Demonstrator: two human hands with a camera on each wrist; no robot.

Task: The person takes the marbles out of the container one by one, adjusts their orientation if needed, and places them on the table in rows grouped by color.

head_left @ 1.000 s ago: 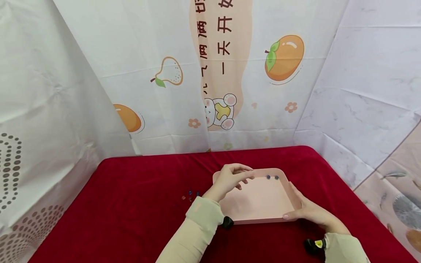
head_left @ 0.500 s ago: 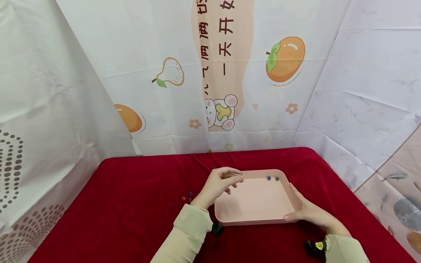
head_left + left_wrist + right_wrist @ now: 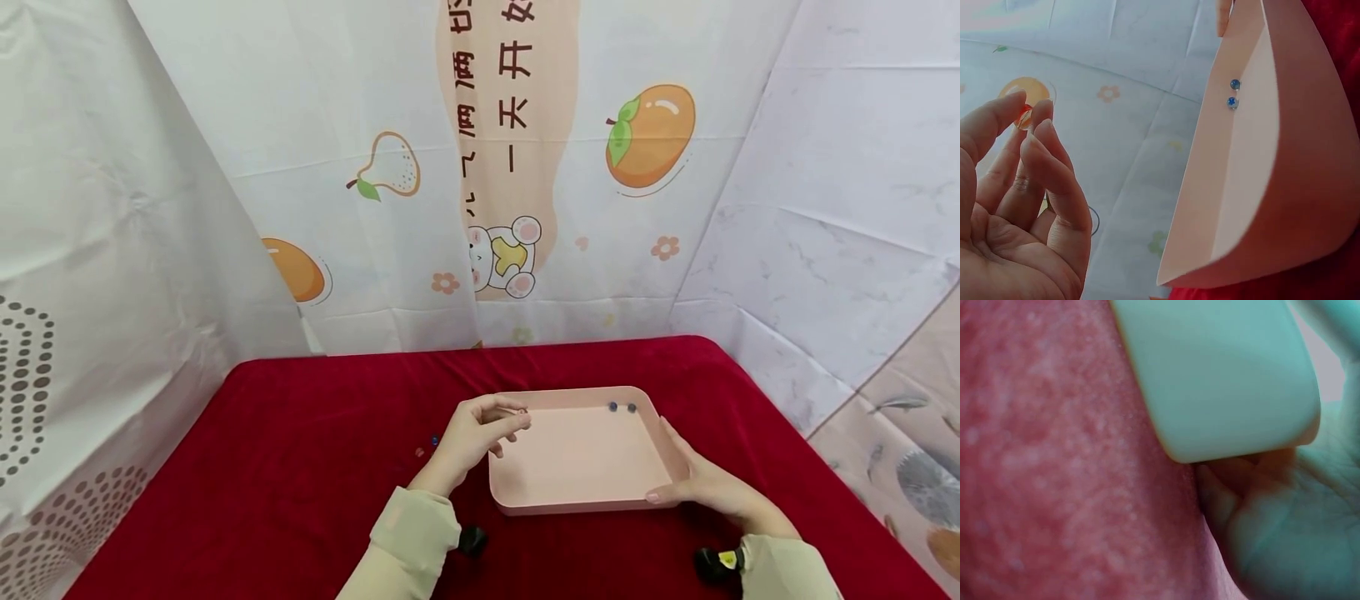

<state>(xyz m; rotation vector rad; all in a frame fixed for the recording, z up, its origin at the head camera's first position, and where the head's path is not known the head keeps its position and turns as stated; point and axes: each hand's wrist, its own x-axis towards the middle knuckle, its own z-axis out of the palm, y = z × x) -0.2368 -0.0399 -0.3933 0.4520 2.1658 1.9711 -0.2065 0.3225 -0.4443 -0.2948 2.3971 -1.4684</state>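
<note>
My left hand [image 3: 472, 429] pinches an orange-red glass marble [image 3: 1024, 117] between thumb and fingertips, above the left end of a pink rectangular tray [image 3: 585, 458]. Two marbles lie inside against the tray's back wall, a blue marble [image 3: 612, 407] and a darker marble [image 3: 632, 408]. Around the tray's right end, my right hand [image 3: 712, 485] grips with the thumb at the front corner and the fingers along the side. In the right wrist view the tray's end [image 3: 1229, 381] presses against the palm, and part of the hand is hidden behind it.
Left of the tray, a blue marble [image 3: 435, 439] and a reddish marble [image 3: 419, 452] lie on the red cloth [image 3: 300, 492]; my left forearm may cover others. A printed white curtain [image 3: 360, 250] hangs behind the table.
My left hand has moved left from over the middle of the tray to its left edge, still pinching the marble. The right hand and the tray stay almost in place.
</note>
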